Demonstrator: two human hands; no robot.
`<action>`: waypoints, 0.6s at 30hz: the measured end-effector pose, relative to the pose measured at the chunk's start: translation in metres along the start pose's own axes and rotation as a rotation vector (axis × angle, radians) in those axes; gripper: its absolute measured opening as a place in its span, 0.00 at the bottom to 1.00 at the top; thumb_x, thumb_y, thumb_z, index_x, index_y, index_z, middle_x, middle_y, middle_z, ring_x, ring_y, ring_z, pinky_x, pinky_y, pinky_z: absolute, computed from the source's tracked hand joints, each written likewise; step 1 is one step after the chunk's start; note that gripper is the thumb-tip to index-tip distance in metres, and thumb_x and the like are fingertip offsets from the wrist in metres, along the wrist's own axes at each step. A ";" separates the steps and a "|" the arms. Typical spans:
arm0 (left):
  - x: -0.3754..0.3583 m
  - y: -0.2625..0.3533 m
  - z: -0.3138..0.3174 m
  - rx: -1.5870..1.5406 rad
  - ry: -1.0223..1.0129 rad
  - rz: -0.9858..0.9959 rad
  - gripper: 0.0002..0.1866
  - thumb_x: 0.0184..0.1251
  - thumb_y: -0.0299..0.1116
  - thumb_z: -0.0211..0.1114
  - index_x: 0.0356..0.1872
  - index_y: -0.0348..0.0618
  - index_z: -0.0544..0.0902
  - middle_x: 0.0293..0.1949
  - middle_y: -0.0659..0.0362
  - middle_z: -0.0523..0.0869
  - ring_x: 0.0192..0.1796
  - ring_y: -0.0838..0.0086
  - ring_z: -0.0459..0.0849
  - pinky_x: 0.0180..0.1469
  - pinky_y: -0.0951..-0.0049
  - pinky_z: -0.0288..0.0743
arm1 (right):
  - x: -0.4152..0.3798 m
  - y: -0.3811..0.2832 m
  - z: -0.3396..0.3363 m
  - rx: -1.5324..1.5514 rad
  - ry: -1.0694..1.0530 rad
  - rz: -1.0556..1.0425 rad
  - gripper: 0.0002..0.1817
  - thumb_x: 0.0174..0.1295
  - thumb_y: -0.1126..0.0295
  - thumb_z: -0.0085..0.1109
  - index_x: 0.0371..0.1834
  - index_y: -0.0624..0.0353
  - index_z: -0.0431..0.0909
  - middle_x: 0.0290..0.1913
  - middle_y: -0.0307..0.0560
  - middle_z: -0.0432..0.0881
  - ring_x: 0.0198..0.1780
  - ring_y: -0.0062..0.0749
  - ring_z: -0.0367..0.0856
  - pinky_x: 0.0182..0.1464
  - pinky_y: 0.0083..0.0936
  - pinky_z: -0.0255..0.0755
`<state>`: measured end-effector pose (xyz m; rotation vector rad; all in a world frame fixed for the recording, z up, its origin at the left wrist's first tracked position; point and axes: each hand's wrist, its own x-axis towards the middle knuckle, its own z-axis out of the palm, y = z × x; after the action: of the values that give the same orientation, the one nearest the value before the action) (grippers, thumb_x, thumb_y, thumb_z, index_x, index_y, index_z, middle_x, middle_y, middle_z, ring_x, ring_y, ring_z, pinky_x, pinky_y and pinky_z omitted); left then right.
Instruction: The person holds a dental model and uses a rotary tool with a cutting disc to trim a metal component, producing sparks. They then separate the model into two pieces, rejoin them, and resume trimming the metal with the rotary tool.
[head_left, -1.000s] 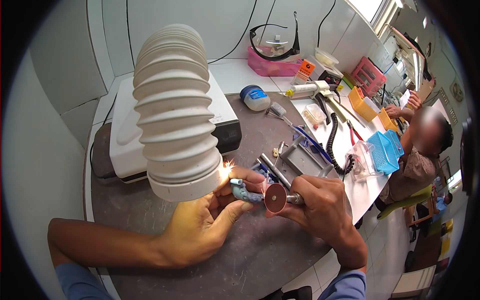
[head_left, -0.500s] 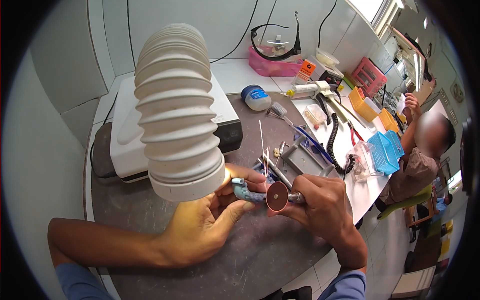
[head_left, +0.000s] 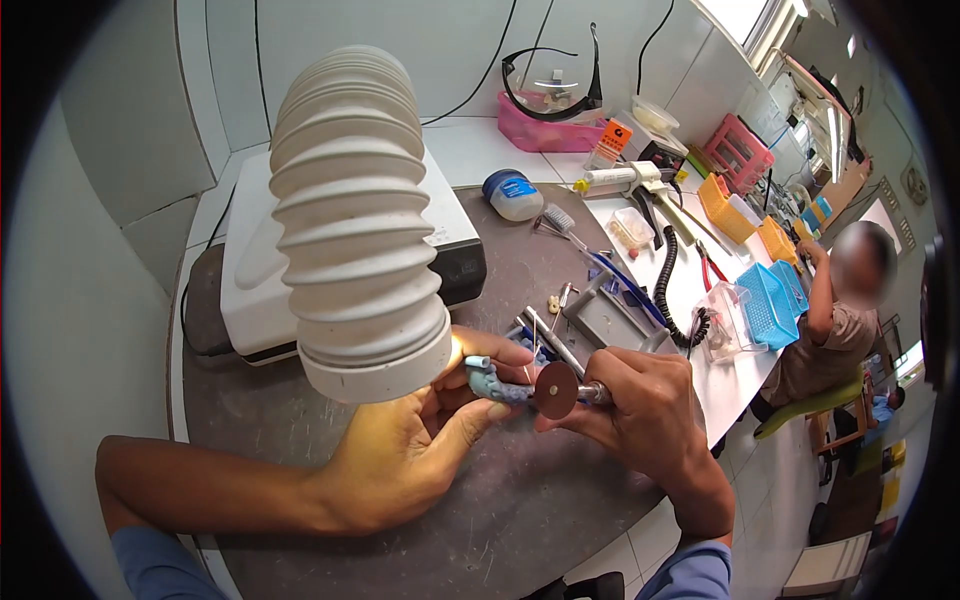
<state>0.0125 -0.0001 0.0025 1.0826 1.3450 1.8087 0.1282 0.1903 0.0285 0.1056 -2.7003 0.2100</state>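
My left hand (head_left: pixel 415 440) is closed, its thumb and fingers pinching a blue-grey curved dental piece (head_left: pixel 490 385) with a short pale tube-like end. My right hand (head_left: pixel 640 405) wraps round a metal rotary handpiece (head_left: pixel 594 393). On the handpiece's tip sits a round brown cutting disc (head_left: pixel 555 390), right against the dental piece's right end. Thin bright streaks, like sparks, rise by the disc. The exact contact point is hidden behind the disc. A white ribbed hose (head_left: pixel 350 220) ends just above my left hand.
A grey tray (head_left: pixel 610 318), a brush (head_left: pixel 560 222) and a blue-lidded jar (head_left: pixel 513 195) lie beyond my hands. Dark glasses (head_left: pixel 553 112) rest on a pink basket (head_left: pixel 545 135). Rightward are a coiled black cord (head_left: pixel 665 280), blue baskets (head_left: pixel 768 305) and a seated person (head_left: pixel 825 345).
The long bright streak above the disc has shrunk to short ones. My hands have barely moved. The seated person has lowered the raised hand, and the white sheet no longer shows there.
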 end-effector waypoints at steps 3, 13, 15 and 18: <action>0.000 0.000 0.001 -0.039 0.007 -0.017 0.16 0.69 0.15 0.53 0.56 0.35 0.69 0.55 0.54 0.74 0.58 0.74 0.76 0.62 0.72 0.71 | 0.000 0.000 0.000 -0.010 -0.007 -0.013 0.28 0.47 0.44 0.72 0.17 0.55 0.69 0.16 0.40 0.73 0.15 0.32 0.75 0.19 0.28 0.68; 0.000 -0.001 0.001 -0.030 0.016 -0.022 0.16 0.69 0.15 0.53 0.56 0.35 0.69 0.55 0.54 0.74 0.58 0.75 0.76 0.62 0.72 0.72 | 0.000 0.000 -0.001 -0.010 -0.002 -0.003 0.28 0.47 0.44 0.72 0.17 0.54 0.69 0.16 0.40 0.74 0.15 0.31 0.76 0.19 0.27 0.68; 0.000 0.000 0.000 -0.013 -0.006 -0.022 0.16 0.69 0.15 0.53 0.56 0.35 0.69 0.55 0.54 0.74 0.58 0.75 0.76 0.62 0.72 0.72 | 0.001 0.000 -0.001 -0.006 0.001 -0.002 0.28 0.47 0.44 0.72 0.17 0.54 0.69 0.16 0.40 0.74 0.15 0.31 0.76 0.19 0.27 0.68; 0.000 0.000 0.001 -0.023 0.007 -0.014 0.16 0.69 0.15 0.53 0.56 0.35 0.69 0.54 0.54 0.74 0.58 0.74 0.77 0.62 0.72 0.72 | 0.001 0.000 -0.001 -0.016 -0.001 -0.007 0.28 0.47 0.44 0.72 0.17 0.54 0.69 0.16 0.40 0.74 0.15 0.31 0.76 0.19 0.27 0.67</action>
<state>0.0130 0.0006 0.0022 1.0537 1.3288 1.8150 0.1279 0.1901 0.0293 0.1100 -2.7014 0.1869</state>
